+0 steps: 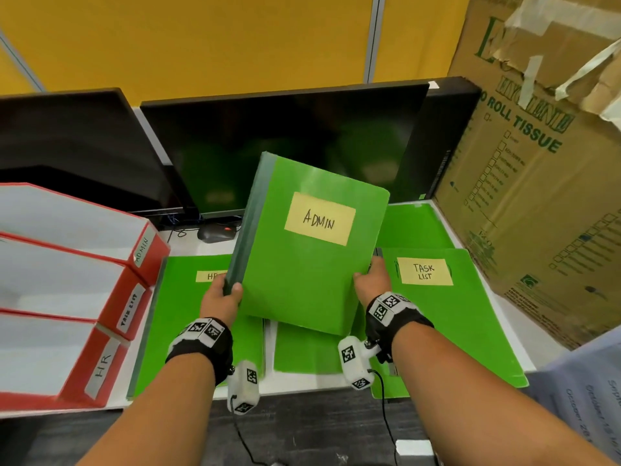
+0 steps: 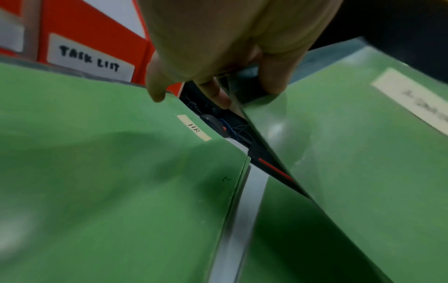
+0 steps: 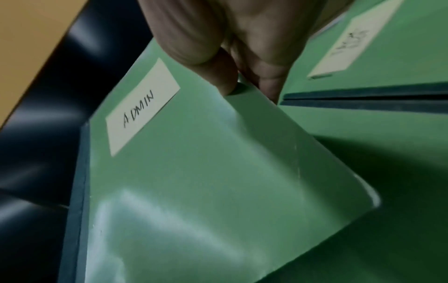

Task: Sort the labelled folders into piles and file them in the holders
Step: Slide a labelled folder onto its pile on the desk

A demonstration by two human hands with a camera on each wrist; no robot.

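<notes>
A green ADMIN folder stack is lifted off the desk and tilted. My left hand grips its dark spine corner, thumb on top. My right hand pinches its right edge. Flat on the desk lie the HR folder pile at the left, another green pile in the middle, and the TASK LIST pile at the right. Three red-and-white holders stand at the left, labelled ADMIN, TASK LIST and HR.
Two dark monitors stand behind the folders, with a black mouse and cables under them. A big cardboard tissue box walls off the right side. Another green folder lies at the back right. Printed paper overhangs the right edge.
</notes>
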